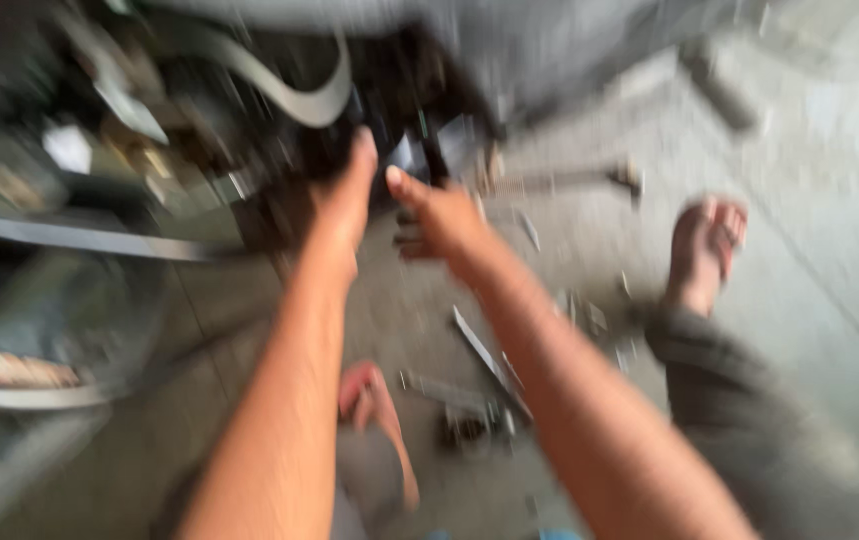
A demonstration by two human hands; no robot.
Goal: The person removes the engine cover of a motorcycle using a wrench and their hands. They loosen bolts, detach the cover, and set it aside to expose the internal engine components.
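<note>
The picture is heavily blurred by motion. Both my arms stretch forward toward a dark machine (279,130) with metal parts, low at the upper left. My left hand (347,192) reaches up against the dark underside of the machine; whether it grips anything is hidden by blur. My right hand (436,218) is just beside it, thumb up and fingers curled toward a dark part; I cannot tell if it holds something.
Several hand tools (479,390) lie scattered on the concrete floor between my legs. My right foot (704,250) is bare at the right, my left foot (374,420) in a red sandal below. A wheel rim (39,390) curves at the left.
</note>
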